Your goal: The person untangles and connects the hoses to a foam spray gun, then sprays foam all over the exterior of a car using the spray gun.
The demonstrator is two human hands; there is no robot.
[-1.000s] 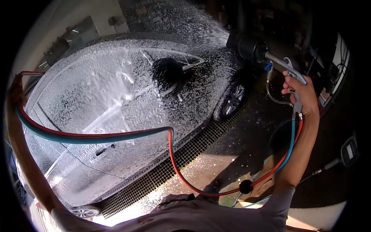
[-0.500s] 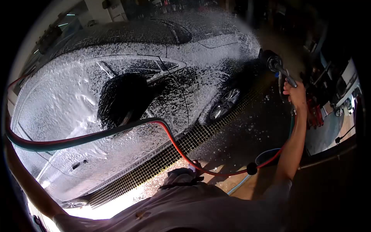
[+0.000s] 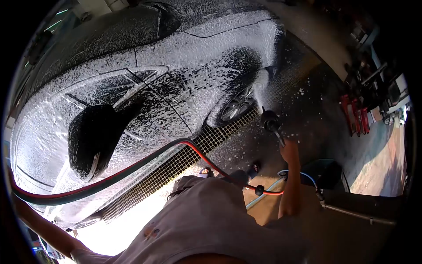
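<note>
My right hand [image 3: 289, 151] is closed round the grip of a black foam gun [image 3: 270, 121]. Its nozzle points at the rear wheel [image 3: 237, 108] of a foam-covered car [image 3: 220, 40], and white spray meets the wheel arch. At the far left edge, my left hand [image 3: 10, 178] is mostly lost in shadow, where a red and dark green hose [image 3: 204, 157] is held up. That hose sags across my front, past the car's black side mirror [image 3: 93, 138], towards my right arm.
A floor grate [image 3: 165, 169] runs along the car's side. Red stands [image 3: 354, 115] and other gear are at the right. A metal pipe [image 3: 354, 214] and a thin blue hose [image 3: 263, 199] lie at lower right, near a dark tub [image 3: 323, 174]. Foam flecks dot the wet floor.
My right hand and the foam gun have moved down and left, turning the spray from the car's rear end to the rear wheel. The view has shifted, and the car appears further left.
</note>
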